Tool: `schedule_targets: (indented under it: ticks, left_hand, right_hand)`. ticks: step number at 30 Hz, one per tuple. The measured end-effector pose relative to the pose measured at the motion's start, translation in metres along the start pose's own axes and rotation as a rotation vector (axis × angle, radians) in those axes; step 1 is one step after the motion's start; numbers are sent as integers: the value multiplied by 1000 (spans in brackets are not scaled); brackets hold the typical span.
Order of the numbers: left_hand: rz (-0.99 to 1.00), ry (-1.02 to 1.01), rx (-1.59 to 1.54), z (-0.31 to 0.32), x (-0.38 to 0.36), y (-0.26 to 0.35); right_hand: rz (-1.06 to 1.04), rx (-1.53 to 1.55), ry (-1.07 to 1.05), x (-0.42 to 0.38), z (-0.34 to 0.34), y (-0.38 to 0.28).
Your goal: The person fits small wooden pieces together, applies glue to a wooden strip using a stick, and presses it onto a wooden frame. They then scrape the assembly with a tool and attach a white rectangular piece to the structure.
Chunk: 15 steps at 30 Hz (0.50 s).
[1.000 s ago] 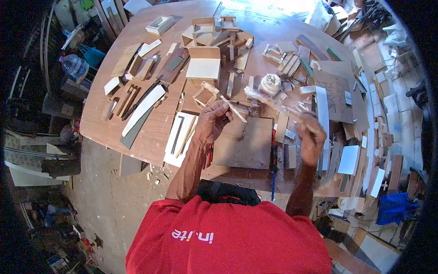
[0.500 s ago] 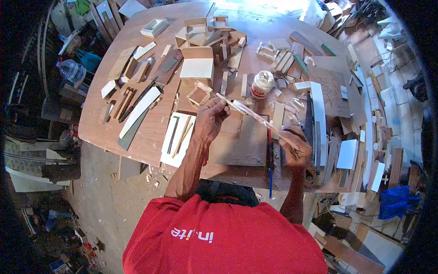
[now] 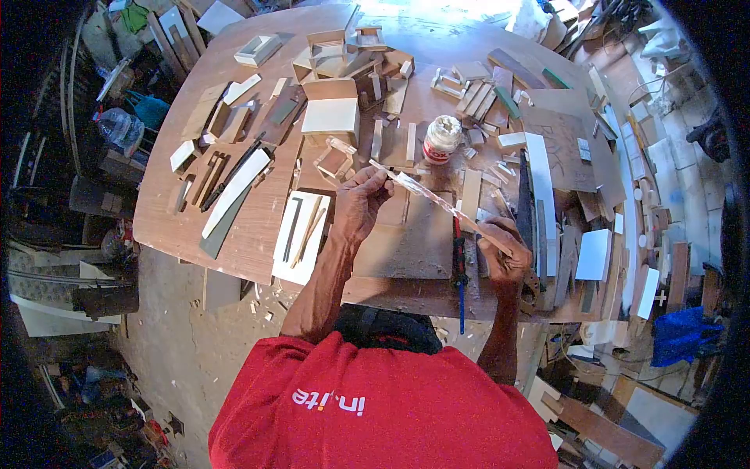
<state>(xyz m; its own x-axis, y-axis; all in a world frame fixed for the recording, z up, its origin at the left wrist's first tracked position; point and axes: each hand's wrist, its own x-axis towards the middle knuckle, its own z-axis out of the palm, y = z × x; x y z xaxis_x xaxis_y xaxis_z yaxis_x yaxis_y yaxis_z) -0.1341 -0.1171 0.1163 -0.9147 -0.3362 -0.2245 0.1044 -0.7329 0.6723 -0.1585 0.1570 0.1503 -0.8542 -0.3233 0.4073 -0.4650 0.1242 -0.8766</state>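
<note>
A red shirt (image 3: 383, 414) fills six o'clock. At three o'clock the right hand (image 3: 506, 252) grips a stick (image 3: 449, 208) pointing towards ten. Near centre, the left hand (image 3: 366, 202) pinches a thin strip (image 3: 378, 165). A second ago the stick was out by the jar (image 3: 442, 141), at one o'clock; now its smeared end (pale paste, possibly glue) lies along the strip, so paste seems to be reaching it. Farther, at eleven, sits a box (image 3: 330, 117).
</note>
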Motion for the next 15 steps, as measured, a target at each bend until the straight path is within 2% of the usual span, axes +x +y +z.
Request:
schedule_targets:
  ticks: [4, 7, 9, 10, 12, 13, 15]
  left_hand:
    - [22, -8, -14, -2, 1, -2]
    - [37, -30, -1, -5, 0, -3]
    - [45, -33, 6, -6, -1, -1]
    - [50, -36, 11, -7, -1, 0]
    - [56, -29, 26, -8, -4, 0]
    - [62, -23, 43, -8, -4, 0]
    - [67, -19, 86, -9, -5, -1]
  right_hand:
    - [-6, 28, 24, 1, 4, -9]
    - [31, -62, -47, 5, 3, -14]
    - [-101, -155, -44, 12, 3, -13]
    - [-103, -156, -44, 16, 3, -8]
    - [-150, -244, 184, 28, 3, 1]
    - [-152, -250, 188, 36, 1, 4]
    - [113, -201, 267, 64, 3, -6]
